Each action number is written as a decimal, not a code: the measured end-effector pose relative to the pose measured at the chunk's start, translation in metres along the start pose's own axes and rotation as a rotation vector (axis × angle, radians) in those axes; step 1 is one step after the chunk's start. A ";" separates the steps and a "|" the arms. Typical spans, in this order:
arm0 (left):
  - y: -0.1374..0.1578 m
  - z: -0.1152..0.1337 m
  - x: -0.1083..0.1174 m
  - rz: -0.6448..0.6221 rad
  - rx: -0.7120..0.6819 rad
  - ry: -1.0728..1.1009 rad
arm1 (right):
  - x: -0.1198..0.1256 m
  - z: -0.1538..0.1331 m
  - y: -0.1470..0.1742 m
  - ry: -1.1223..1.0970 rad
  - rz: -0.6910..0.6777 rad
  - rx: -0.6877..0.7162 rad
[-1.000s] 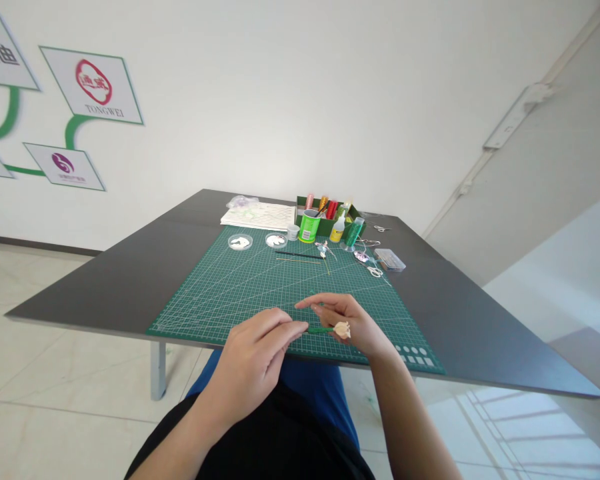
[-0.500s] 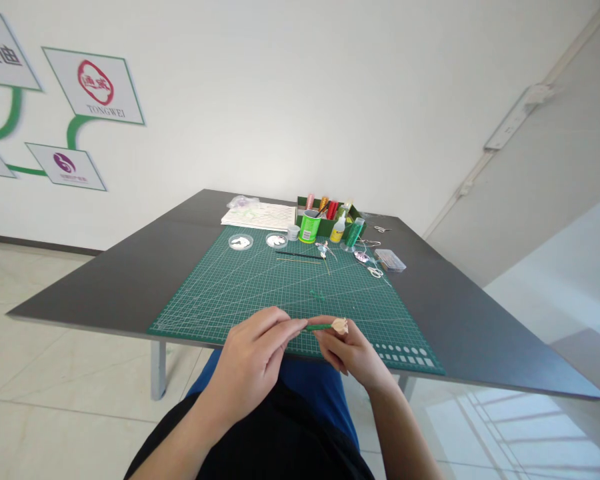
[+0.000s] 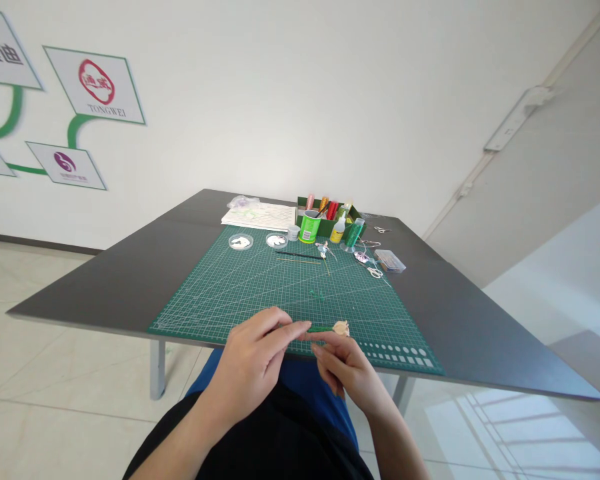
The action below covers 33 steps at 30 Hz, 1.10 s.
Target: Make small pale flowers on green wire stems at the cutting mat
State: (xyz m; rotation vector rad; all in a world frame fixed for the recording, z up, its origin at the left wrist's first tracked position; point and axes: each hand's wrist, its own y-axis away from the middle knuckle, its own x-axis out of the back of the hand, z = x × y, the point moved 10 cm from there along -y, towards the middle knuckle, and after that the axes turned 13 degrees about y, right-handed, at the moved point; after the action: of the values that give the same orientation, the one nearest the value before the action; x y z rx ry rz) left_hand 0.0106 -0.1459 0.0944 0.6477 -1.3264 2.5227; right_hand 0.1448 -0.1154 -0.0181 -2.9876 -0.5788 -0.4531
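Observation:
My left hand (image 3: 260, 352) is closed, with its thumb and forefinger pinching the stem end of an artificial flower (image 3: 341, 328). The flower has a small cream head, pointing right, and a thin green stem lying nearly level above the mat. My right hand (image 3: 347, 363) has its forefinger along the near side of the stem, reaching to the left fingertips. Its thumb sits just below that forefinger and the other fingers are curled. Whatever lies between the right thumb and forefinger is hidden. Small green scraps (image 3: 316, 293) lie beyond the hands on the green cutting mat (image 3: 220, 293).
Farther back are two shallow dishes (image 3: 241, 242), a black stick (image 3: 300, 255), a green can (image 3: 309, 227), a glue bottle (image 3: 338, 230) and a green box (image 3: 303, 204) holding colored rolls. White-handled scissors (image 3: 375, 272) and a clear case (image 3: 390, 261) lie at right.
My right hand has shifted slightly down, and its forefinger now crosses in front of the stem. The flower head has turned a little. My left hand has barely moved.

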 end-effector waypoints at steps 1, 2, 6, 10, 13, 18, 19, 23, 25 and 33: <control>0.000 0.000 0.000 -0.002 0.003 0.003 | -0.001 0.001 0.002 -0.008 -0.001 -0.014; 0.000 -0.001 0.000 -0.003 0.008 0.005 | -0.002 0.002 0.004 -0.020 0.000 -0.027; 0.000 -0.003 0.000 -0.003 0.029 0.036 | -0.003 0.009 0.009 -0.111 0.019 -0.071; -0.002 -0.003 -0.001 -0.002 0.051 0.078 | 0.000 0.020 0.012 -0.237 0.073 -0.067; -0.003 -0.003 -0.001 0.009 0.063 0.120 | 0.001 0.027 0.013 -0.340 0.110 -0.017; -0.003 -0.006 0.001 0.028 0.083 0.184 | 0.010 0.025 0.016 -0.474 0.187 0.086; -0.003 -0.006 0.001 0.030 0.087 0.187 | 0.011 0.023 0.017 -0.475 0.183 0.090; -0.004 -0.006 0.004 0.051 0.092 0.192 | 0.017 0.021 0.020 -0.456 0.201 0.079; -0.006 -0.006 0.006 0.069 0.091 0.197 | 0.022 0.023 0.022 -0.436 0.228 0.057; -0.005 -0.014 0.011 0.142 0.135 0.204 | 0.037 0.038 0.032 -0.271 0.281 -0.008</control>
State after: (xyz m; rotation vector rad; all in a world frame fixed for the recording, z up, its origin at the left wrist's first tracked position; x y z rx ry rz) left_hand -0.0009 -0.1320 0.0964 0.3180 -1.1770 2.7237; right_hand 0.2002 -0.1268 -0.0437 -3.0905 -0.1639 -0.0299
